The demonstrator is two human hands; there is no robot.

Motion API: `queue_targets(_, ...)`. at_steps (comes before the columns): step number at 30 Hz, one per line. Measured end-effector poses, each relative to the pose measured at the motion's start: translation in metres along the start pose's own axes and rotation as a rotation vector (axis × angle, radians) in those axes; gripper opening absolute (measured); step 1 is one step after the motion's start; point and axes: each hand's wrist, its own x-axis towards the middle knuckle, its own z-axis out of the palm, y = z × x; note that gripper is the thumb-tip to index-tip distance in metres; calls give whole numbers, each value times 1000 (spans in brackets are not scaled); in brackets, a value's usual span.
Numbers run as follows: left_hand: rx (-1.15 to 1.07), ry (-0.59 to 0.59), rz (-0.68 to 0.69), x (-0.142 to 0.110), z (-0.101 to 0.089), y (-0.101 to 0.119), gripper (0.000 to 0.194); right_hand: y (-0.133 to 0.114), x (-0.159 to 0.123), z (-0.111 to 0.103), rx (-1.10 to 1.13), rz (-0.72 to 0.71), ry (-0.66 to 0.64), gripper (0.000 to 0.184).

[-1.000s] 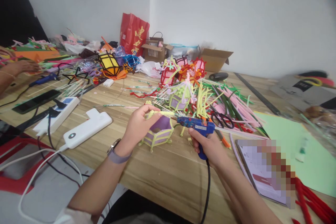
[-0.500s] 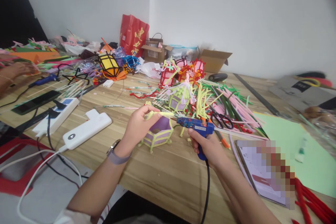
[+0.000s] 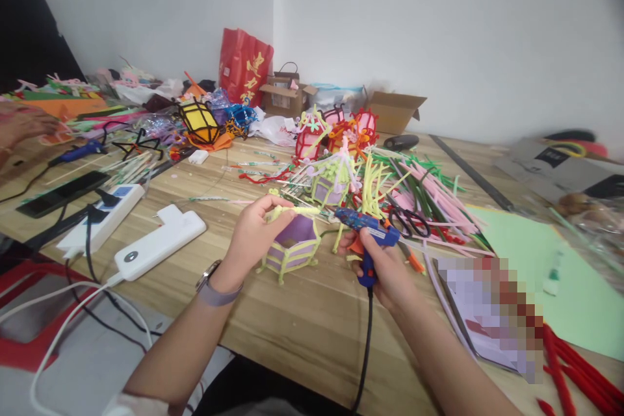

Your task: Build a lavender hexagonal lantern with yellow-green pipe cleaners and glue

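My left hand [image 3: 256, 234] pinches a pale yellow pipe cleaner [image 3: 295, 210] held along the top rim of a small purple and yellow-green lantern [image 3: 292, 247] that stands on the wooden table [image 3: 302, 325]. My right hand [image 3: 383, 266] is wrapped round the handle of a blue glue gun [image 3: 365, 227]. The gun's nozzle points left toward the end of the pipe cleaner, just above the lantern's right side. Its black cord [image 3: 363, 351] hangs off the table's near edge.
A heap of pipe cleaners [image 3: 414, 188] with black scissors [image 3: 407, 221] lies behind my hands. Finished lanterns [image 3: 336, 133] stand further back. A white power bank [image 3: 158, 240] and power strip [image 3: 100, 221] lie left. Green paper [image 3: 550, 273] lies right. Another person's hand [image 3: 22, 123] is at far left.
The glue gun has tilted in my right hand, its handle swinging left and its nozzle drawing slightly back from the pipe cleaner. My left hand has kept its hold.
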Motion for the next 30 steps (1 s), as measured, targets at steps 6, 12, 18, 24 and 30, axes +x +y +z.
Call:
queue_targets(6,14,18,-5,0,0,4,21,-16,-5,-16,208,63,-69,56)
queue_targets(12,13,27,0,1,0,2,22,-29,-15,-23,29,12,-158,59)
queue_targets(18,-31,22,6,3,-1,0,22,-28,-24,-31,121,79,-121,49)
queue_targets(24,-8,1,22,4,-1,-1,21,13,-45,-54,-82,498,-177,52)
queue_targets(30,42,6,43,4,0,0,18,20,-46,-53,-232,661,-354,59)
